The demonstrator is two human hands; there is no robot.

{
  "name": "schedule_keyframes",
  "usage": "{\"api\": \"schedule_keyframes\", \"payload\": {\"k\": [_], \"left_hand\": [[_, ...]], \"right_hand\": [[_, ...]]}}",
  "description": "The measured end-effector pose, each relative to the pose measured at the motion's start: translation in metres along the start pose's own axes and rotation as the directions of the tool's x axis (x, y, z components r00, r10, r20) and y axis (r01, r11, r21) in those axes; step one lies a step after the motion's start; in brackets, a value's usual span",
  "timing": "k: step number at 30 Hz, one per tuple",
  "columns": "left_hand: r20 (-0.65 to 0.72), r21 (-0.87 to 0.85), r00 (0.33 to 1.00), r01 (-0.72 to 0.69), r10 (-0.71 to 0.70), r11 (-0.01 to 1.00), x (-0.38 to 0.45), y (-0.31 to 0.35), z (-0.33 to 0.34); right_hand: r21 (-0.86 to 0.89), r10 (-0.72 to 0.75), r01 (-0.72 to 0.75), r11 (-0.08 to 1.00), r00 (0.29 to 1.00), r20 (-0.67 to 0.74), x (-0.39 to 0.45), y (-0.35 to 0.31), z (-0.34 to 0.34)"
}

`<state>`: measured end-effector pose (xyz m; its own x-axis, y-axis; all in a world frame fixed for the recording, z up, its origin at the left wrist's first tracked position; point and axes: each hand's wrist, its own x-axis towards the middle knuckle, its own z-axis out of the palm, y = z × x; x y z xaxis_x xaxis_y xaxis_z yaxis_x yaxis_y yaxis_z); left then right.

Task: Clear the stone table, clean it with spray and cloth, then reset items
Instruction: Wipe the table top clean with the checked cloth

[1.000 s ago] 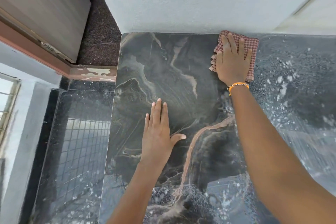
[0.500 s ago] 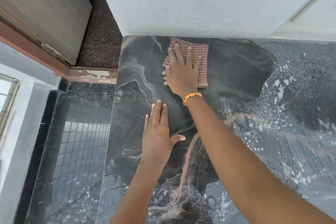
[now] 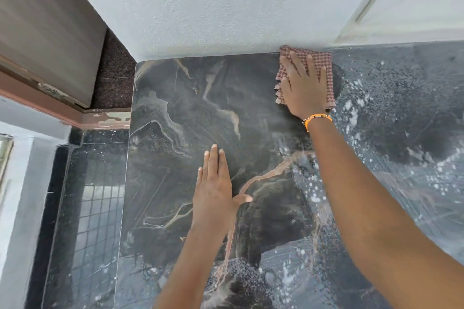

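Observation:
The dark veined stone table [image 3: 190, 113] fills the middle of the view, its far edge against a white wall. My right hand [image 3: 302, 88] presses flat on a red-and-white checked cloth [image 3: 325, 68] at the table's far edge, close to the wall. An orange band circles that wrist. My left hand [image 3: 214, 188] lies flat on the stone nearer to me, palm down, fingers together, holding nothing. White spray foam and droplets [image 3: 351, 113] speckle the surface to the right of the cloth.
The white wall [image 3: 226, 7] runs along the table's far side, with a white frame [image 3: 401, 12] at the upper right. A wooden door [image 3: 45, 22] and its threshold stand at the upper left. Dark glossy floor [image 3: 85, 208] lies beside the table's left edge.
My right hand slid the cloth left across the far edge, then back right to near the wall. My left hand stayed flat in place.

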<state>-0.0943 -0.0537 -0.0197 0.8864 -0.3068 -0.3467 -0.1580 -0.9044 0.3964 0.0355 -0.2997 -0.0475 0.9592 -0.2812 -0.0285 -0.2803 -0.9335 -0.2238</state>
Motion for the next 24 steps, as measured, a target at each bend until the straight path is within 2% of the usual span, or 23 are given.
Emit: {"api": "schedule_keyframes", "payload": {"k": [3, 6, 8, 10, 12, 16, 18, 21, 24], "left_hand": [[-0.007, -0.006, 1.000, 0.012, -0.012, 1.000, 0.001, 0.000, 0.000], [-0.013, -0.010, 1.000, 0.011, -0.011, 1.000, 0.001, 0.000, 0.001], [-0.021, -0.014, 1.000, 0.000, 0.000, 1.000, 0.001, -0.002, 0.001], [-0.024, -0.038, 1.000, -0.009, 0.008, 0.999, 0.001, -0.003, 0.002], [-0.038, -0.064, 0.999, -0.017, 0.014, 0.998, -0.003, -0.005, 0.003], [-0.110, -0.053, 0.994, -0.008, 0.003, 0.999, -0.022, -0.010, 0.010], [-0.112, -0.046, 0.994, 0.014, -0.019, 0.999, -0.036, -0.012, 0.015], [-0.099, -0.039, 0.994, 0.038, -0.042, 0.999, -0.057, -0.014, 0.022], [-0.087, 0.026, 0.996, 0.031, -0.029, 0.999, -0.069, -0.013, 0.028]], "right_hand": [[-0.002, 0.196, -0.197, 0.980, 0.980, -0.030, -0.007, 0.050, -0.009], [0.035, 0.379, -0.377, 0.926, 0.923, -0.068, -0.027, 0.070, -0.011], [0.051, 0.441, -0.438, 0.898, 0.894, -0.079, -0.044, 0.061, -0.009], [0.046, 0.434, -0.431, 0.901, 0.898, -0.073, -0.061, 0.038, -0.004], [0.024, 0.346, -0.345, 0.938, 0.937, -0.049, -0.075, 0.007, 0.004], [0.025, 0.049, -0.050, 0.998, 0.998, 0.038, -0.095, -0.074, 0.022], [0.035, -0.125, 0.123, 0.992, 0.989, 0.080, -0.108, -0.112, 0.030], [0.060, -0.355, 0.350, 0.935, 0.927, 0.124, -0.132, -0.134, 0.036], [0.094, -0.439, 0.430, 0.898, 0.891, 0.115, -0.144, -0.108, 0.031]]}}
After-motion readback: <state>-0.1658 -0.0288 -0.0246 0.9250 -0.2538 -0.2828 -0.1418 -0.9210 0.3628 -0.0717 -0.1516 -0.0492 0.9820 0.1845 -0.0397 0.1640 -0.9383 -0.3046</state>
